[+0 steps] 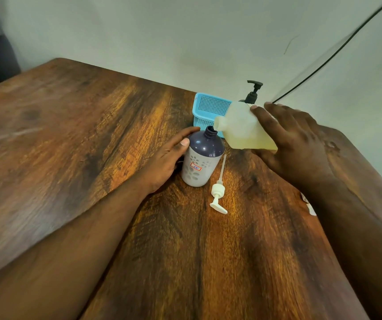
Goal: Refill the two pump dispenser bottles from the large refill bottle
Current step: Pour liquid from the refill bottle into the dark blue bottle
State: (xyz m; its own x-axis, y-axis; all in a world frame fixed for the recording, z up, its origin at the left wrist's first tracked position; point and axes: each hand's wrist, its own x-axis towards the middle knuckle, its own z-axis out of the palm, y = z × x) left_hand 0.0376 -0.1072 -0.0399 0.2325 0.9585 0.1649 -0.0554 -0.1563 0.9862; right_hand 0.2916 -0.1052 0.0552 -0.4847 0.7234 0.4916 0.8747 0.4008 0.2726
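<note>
A grey-and-navy dispenser bottle (201, 161) stands upright on the wooden table (93, 135), its neck uncovered. My left hand (164, 160) grips its left side. My right hand (293, 144) holds the translucent refill bottle (240, 128), tipped sideways with its mouth at the navy bottle's neck; pale yellow liquid lies along its lower side. The white pump head (218, 192) with its tube lies flat on the table just right of the grey bottle. A second dispenser's black pump (253, 91) shows behind the refill bottle; its body is hidden.
A blue perforated basket (208, 109) sits behind the bottles near the table's far edge. A black cable (337, 51) runs down the white wall at right. Something white (310, 204) peeks out beside my right forearm.
</note>
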